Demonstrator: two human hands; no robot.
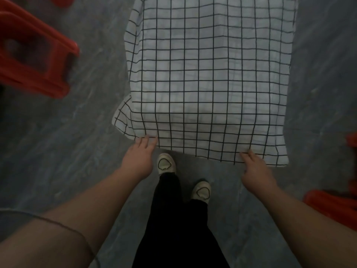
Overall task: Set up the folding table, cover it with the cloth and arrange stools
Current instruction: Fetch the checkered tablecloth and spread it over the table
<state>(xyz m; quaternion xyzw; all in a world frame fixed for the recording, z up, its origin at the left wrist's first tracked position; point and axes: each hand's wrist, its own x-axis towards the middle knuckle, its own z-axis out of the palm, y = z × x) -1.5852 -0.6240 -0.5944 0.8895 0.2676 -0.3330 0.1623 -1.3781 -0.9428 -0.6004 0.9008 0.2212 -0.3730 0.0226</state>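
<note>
Head view, hands (138,161) (257,172) holding checked cloth (208,78) hem

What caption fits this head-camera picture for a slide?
The left hand and right hand hold the near hem of the draped checked cloth, red stool nearby.

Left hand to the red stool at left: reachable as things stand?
Probably yes. Only bare floor lies between the left hand and the red stool, with nothing in the way. But that hand holds the near hem of the checked cloth, so it must let go first, and a lean may be needed.
</note>
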